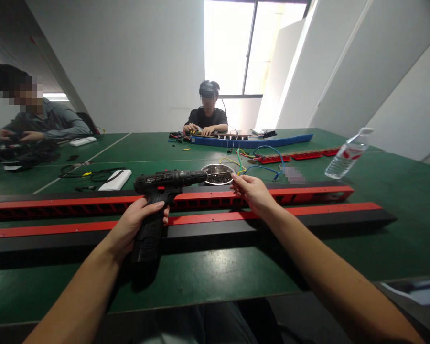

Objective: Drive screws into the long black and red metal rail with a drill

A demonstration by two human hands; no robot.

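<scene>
My left hand (143, 215) is wrapped round the grip of a black cordless drill (165, 181), which points to the right. A long thin bit (218, 174) sticks out of its chuck, over a round metal bowl (232, 168) of small dark screws (218, 179). At the bit's tip, the thumb and fingers of my right hand (249, 188) are pinched together. Whatever lies between them is too small to make out. Beneath both hands run two long red and black metal strips (208, 219), side by side across the table.
Yellow, green and blue wires (241, 162) lie behind the bowl. A tilted clear water bottle (347, 155) is at the right; a white power bank (116, 180) with black cables is at the left. Two people sit beyond, one by a long blue strip (251, 142) on the green table (215, 272).
</scene>
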